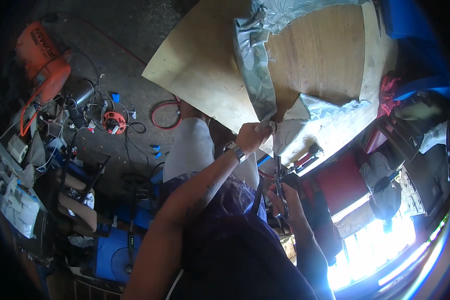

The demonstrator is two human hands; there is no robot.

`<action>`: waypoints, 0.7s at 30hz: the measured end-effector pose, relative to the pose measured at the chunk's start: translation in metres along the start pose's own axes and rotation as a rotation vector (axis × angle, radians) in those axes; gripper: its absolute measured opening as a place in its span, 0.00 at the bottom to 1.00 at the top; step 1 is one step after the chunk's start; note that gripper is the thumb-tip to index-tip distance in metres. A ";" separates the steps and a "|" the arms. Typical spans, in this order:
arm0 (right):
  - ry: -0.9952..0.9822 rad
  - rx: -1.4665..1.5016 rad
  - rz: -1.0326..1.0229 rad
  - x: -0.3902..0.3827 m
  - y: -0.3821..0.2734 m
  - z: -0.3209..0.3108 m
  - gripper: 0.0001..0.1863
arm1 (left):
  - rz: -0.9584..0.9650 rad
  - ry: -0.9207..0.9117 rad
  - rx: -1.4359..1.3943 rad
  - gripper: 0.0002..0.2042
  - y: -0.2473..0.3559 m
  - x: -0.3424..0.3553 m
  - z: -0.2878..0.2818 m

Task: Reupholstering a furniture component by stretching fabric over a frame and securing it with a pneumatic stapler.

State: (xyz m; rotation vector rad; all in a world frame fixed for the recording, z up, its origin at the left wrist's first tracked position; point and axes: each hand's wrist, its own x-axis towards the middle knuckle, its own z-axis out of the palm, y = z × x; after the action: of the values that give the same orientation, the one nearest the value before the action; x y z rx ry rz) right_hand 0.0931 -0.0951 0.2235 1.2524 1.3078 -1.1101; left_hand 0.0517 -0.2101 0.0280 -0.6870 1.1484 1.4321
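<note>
My left hand (252,137), with a metal watch on its wrist, is closed on the edge of a pale grey-blue patterned fabric (257,75). The cloth runs as a strip over a wooden board (317,55), and a loose flap of it lies to the right of my hand. In my right hand (290,202) is a pair of scissors (279,187), its blades pointing up toward the fabric just below my left hand. Whether the blades touch the cloth I cannot tell. On the board's near edge, right of the scissors, rests what looks like a red staple gun (305,159).
Left on the dark floor are an orange tool case (42,62), an orange cable reel (114,122), tangled cords and a coiled red hose (166,115). Blue plastic (407,20) stands at the far right. Red upholstery (340,180) and bright light lie at lower right.
</note>
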 end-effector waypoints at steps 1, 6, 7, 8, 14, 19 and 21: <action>0.003 0.004 0.006 0.000 0.001 0.000 0.10 | -0.003 0.004 -0.014 0.10 0.002 -0.001 0.000; -0.004 -0.065 -0.014 -0.002 0.001 -0.001 0.11 | -0.044 0.002 -0.020 0.10 0.009 -0.004 0.000; -0.007 -0.089 -0.022 -0.003 0.001 -0.002 0.12 | -0.057 -0.001 -0.017 0.10 0.010 -0.005 0.000; -0.007 -0.089 -0.023 -0.003 0.001 -0.002 0.12 | -0.056 -0.001 -0.017 0.10 0.011 -0.004 -0.001; -0.049 -0.043 0.062 -0.004 0.007 -0.018 0.14 | -0.050 -0.029 0.048 0.09 0.020 -0.003 -0.008; -0.020 0.009 -0.018 -0.014 0.054 -0.059 0.17 | 0.259 -0.161 0.374 0.15 0.024 -0.028 -0.007; 0.139 -0.033 -0.128 -0.018 0.093 -0.065 0.19 | 0.718 -0.045 0.752 0.19 0.040 -0.031 -0.009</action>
State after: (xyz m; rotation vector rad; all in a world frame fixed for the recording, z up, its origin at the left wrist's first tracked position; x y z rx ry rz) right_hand 0.1827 -0.0274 0.2497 1.2538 1.5228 -1.1017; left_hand 0.0178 -0.2266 0.0630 0.3238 1.8505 1.3952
